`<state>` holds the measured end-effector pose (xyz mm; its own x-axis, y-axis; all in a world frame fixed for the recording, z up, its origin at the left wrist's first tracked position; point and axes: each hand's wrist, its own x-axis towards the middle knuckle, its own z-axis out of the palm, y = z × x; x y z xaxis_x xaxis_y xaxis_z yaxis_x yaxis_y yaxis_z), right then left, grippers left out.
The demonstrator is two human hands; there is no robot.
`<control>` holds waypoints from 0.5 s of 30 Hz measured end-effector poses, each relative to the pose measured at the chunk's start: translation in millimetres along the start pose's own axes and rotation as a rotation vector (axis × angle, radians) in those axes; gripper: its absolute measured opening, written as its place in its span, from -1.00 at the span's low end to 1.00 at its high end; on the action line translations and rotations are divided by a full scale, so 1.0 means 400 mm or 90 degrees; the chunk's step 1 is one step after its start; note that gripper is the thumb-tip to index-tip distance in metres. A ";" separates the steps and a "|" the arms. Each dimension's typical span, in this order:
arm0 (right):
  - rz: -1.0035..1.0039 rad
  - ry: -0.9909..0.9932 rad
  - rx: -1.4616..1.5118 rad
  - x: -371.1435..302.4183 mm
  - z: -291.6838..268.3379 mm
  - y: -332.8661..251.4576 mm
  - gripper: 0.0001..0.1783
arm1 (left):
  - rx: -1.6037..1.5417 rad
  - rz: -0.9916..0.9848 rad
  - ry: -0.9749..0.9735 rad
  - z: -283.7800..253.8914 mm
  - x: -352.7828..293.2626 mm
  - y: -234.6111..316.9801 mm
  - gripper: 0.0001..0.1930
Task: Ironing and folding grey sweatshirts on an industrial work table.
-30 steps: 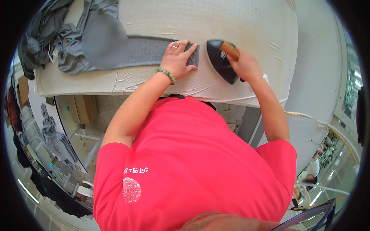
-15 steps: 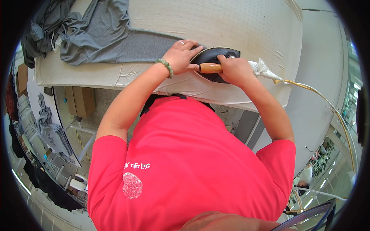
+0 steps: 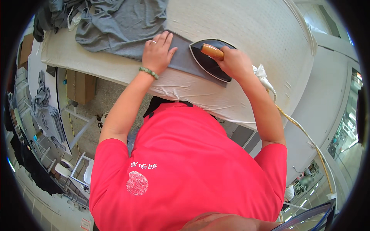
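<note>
A grey knit garment (image 3: 119,29) lies on a padded ironing table (image 3: 239,23), its body rumpled at the upper left. One long, flatter part, which looks like a sleeve (image 3: 181,59), stretches right toward the iron. On that part, close to the rumpled cloth, my left hand (image 3: 158,54) rests palm down with fingers stretched out; a bead bracelet circles the wrist. My right hand (image 3: 236,63) grips the wooden handle of a dark iron (image 3: 206,63). The iron sits over the sleeve's right end, its pointed tip toward the upper left, and hides the cloth beneath.
From the iron a wrapped cord and hose (image 3: 296,125) trail down at the right. Dark cloth (image 3: 52,17) is heaped at the table's far left. Beyond the left edge, grey folded garments (image 3: 48,115) lie on a white table, with a cardboard box (image 3: 83,86) below.
My left hand has gone from beside the iron's tip to lying flat on the cloth farther left. The iron now covers the sleeve's end, and the whole view has shifted somewhat.
</note>
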<state>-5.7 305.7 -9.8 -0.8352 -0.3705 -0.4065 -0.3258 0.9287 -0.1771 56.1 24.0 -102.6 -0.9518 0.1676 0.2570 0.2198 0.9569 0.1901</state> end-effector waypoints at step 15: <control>-0.075 -0.092 -0.004 0.127 -0.052 -0.186 -0.54 | -0.291 -0.307 0.089 -0.145 -0.222 -0.189 -0.69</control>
<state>-33.4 218.1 1.4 -0.7189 -0.4743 -0.5082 -0.4209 0.8788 -0.2249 136.4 -76.8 -85.0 -0.9360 -0.3149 0.1571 -0.1254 0.7155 0.6873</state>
